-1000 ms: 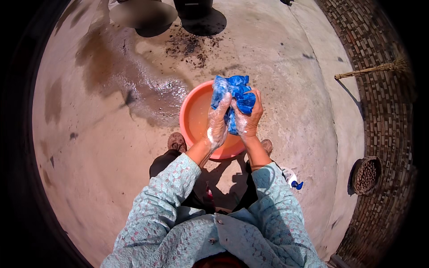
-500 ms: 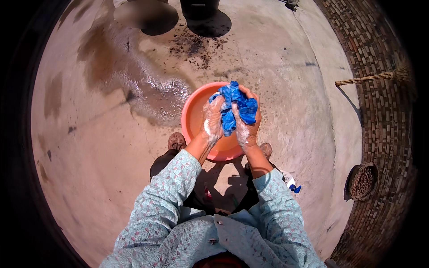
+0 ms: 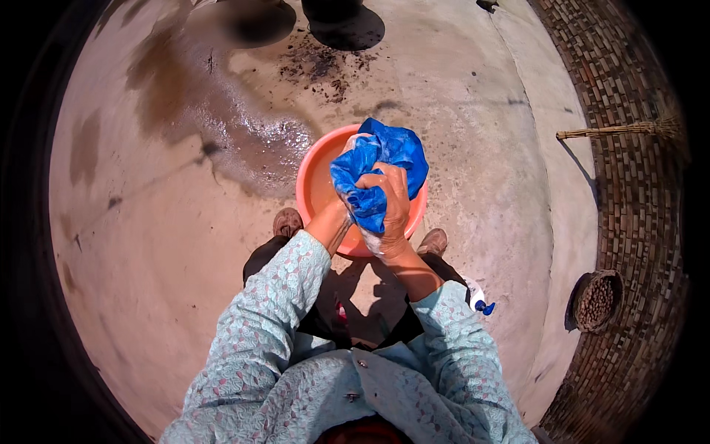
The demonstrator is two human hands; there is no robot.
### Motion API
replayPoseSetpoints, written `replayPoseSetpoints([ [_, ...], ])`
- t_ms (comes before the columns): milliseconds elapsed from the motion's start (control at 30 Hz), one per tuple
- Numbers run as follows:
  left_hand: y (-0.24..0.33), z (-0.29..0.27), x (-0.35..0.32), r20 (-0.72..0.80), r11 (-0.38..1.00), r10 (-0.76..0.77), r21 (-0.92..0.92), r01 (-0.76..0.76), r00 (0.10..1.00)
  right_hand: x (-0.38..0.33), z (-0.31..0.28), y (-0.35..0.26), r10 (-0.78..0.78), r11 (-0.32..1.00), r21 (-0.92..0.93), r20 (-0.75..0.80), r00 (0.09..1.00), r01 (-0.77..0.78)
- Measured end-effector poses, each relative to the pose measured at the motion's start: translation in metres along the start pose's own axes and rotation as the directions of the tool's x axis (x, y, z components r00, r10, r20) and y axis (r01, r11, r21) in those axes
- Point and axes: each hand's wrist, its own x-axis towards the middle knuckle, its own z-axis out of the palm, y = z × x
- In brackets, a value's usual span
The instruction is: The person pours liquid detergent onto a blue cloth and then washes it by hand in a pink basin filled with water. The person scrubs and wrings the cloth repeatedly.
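Note:
A wet blue cloth (image 3: pixel 403 148) is bunched up between my hands, over a pink plastic basin (image 3: pixel 304 181) of cloudy, brownish water. My right hand (image 3: pixel 395 200) lies across the near side of the cloth, its fingers curled into the folds. Beneath the cloth is my left hand (image 3: pixel 343 214), largely covered by it; its wrist and a soapy edge show, and it supports the cloth from the left. White suds cling to the skin near both wrists. The basin stands on the ground just ahead of my shoes.
A white bottle with a blue pump top (image 3: pixel 484 307) stands by my right leg. At the right, a straw broom (image 3: pixel 617 131) and a round basket of small brown lumps (image 3: pixel 597 302) lie along the brick strip (image 3: pixel 640 222). Wet concrete (image 3: pixel 259 140) spreads at the far left.
The blue cloth has spread out from a tight wad and now covers most of my left hand. My right hand has turned over the cloth and moved slightly left.

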Motion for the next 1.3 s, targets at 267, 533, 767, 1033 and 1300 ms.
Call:
replayPoseSetpoints([
  [267, -0.015, 0.018, -0.013, 0.035, 0.980, -0.107, 0.172, 0.099, 0.994, 0.013, -0.011, 0.103, 0.571, 0.781, 0.373, -0.099, 0.815, -0.501],
  [533, -0.006, -0.024, 0.010, 0.203, 0.858, 0.198, 0.438, -0.269, 0.959, 0.006, -0.001, 0.009, 0.100, 0.986, 0.135, 0.002, 0.995, -0.099],
  [767, 0.008, 0.005, 0.003, 0.365, 0.317, 0.270, 0.840, -0.441, 0.891, 0.027, -0.021, 0.054, 0.657, 0.484, 0.716, 0.081, 0.750, -0.502],
  [1033, 0.031, 0.006, 0.003, 0.441, -0.386, 0.268, 0.864, -0.324, 0.857, 0.032, -0.057, 0.052, 0.142, 0.949, 0.297, -0.095, 0.985, -0.108],
  [1300, 0.006, 0.005, -0.009, 0.657, -0.124, 0.093, 0.753, -0.646, 0.748, 0.028, -0.031, 0.050, 0.100, 0.995, 0.001, 0.294, 0.951, -0.105],
])
